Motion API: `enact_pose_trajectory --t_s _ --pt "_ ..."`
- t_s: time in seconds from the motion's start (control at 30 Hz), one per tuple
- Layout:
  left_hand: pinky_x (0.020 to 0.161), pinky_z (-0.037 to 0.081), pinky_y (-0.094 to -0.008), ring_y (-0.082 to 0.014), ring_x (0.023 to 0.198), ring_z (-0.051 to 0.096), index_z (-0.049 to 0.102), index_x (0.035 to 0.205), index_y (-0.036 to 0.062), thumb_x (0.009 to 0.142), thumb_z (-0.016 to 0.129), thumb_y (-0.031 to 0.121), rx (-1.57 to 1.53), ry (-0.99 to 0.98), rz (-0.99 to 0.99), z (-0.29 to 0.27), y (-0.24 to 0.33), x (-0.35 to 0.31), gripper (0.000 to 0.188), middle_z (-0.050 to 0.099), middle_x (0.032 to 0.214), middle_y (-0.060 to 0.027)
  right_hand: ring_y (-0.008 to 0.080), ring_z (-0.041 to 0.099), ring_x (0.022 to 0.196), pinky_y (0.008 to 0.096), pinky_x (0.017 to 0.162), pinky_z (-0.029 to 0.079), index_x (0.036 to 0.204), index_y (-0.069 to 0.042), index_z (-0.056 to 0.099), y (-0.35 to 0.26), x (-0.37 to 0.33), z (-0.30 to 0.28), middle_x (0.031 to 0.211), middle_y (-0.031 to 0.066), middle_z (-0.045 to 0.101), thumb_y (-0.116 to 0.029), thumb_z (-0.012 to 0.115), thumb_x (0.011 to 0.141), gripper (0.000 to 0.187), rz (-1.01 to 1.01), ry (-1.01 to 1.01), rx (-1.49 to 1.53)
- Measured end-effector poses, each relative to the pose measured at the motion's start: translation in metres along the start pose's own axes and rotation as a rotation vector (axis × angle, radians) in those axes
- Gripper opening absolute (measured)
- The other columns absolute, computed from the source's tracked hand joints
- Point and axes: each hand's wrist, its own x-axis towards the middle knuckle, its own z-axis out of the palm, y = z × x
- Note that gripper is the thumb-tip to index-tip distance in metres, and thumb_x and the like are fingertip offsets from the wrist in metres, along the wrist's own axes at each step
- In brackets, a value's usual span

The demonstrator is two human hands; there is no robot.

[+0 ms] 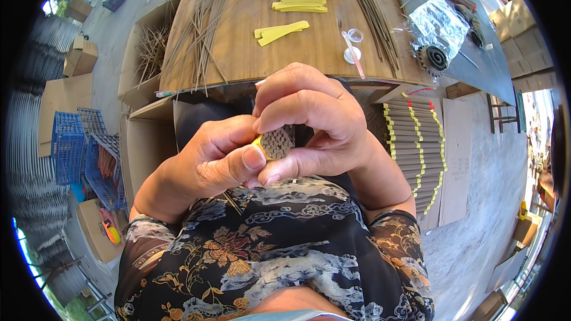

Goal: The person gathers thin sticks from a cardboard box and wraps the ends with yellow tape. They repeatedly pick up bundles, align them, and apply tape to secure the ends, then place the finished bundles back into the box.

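Observation:
In front of my chest I hold a bundle of thin brown incense sticks [278, 144], its round cut end turned up toward me. A yellow paper band [262, 147] shows at the bundle's left edge. My left hand [221, 153] is closed around the near left side, its thumb against the band. My right hand [324, 116] curls over the far and right sides, with its thumb pressed near the lower rim. The rest of the bundle's length is hidden behind my hands.
Yellow paper strips [282, 32] and loose sticks [199, 30] lie on the wooden table [250, 62]. Near its right side are a small white pot [351, 55] and a pink stick [355, 59]. Banded bundles [410, 148] lie on cardboard at right. An open carton [153, 53] of sticks stands left.

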Motion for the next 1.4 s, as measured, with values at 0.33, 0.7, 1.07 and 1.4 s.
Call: enact_pose_trajectory --t_s 0.33,0.7,1.07,1.4 --pt "0.047 0.035 -0.0171 -0.0073 0.053 0.043 0.053 0.099 -0.0042 0.088 0.052 0.033 -0.069 0.211 0.315 -0.019 -0.004 0.051 0.039 0.053 0.069 -0.0060 0.0247 0.059 0.072 0.0345 0.065 0.045 0.086 0.000 0.062 0.059 -0.080 -0.109 0.084 0.0133 0.061 -0.041 0.059 0.081 0.042 0.936 0.378 -0.891" --pt "0.051 0.039 -0.0198 -0.0116 0.059 0.046 0.055 0.101 -0.0006 0.089 0.052 0.024 -0.254 0.217 0.379 -0.031 -0.023 0.078 0.027 0.056 0.082 -0.0131 0.0129 0.058 0.061 0.0276 0.056 0.044 0.076 0.000 0.060 0.095 -0.118 -0.104 0.069 0.0076 0.060 -0.025 0.059 0.083 0.026 1.266 0.527 -0.541" --pt "0.048 0.038 -0.0203 -0.0116 0.056 0.047 0.056 0.099 0.0004 0.089 0.050 0.026 -0.371 0.233 0.444 -0.038 -0.026 0.076 0.028 0.057 0.091 -0.0112 0.0055 0.048 0.058 0.0169 0.051 0.040 0.102 -0.001 0.046 0.006 -0.053 -0.034 0.079 0.0064 0.057 -0.005 0.047 0.090 0.013 0.766 0.428 0.430" --pt "0.049 0.040 -0.0239 -0.0146 0.058 0.049 0.056 0.103 0.0032 0.090 0.049 0.022 -0.462 0.255 0.534 -0.039 -0.028 0.063 0.024 0.058 0.089 -0.0124 0.0040 0.047 0.060 0.0162 0.053 0.040 0.102 0.000 0.047 0.005 -0.040 0.002 0.081 0.0038 0.056 -0.005 0.045 0.091 0.012 0.703 0.276 0.416"
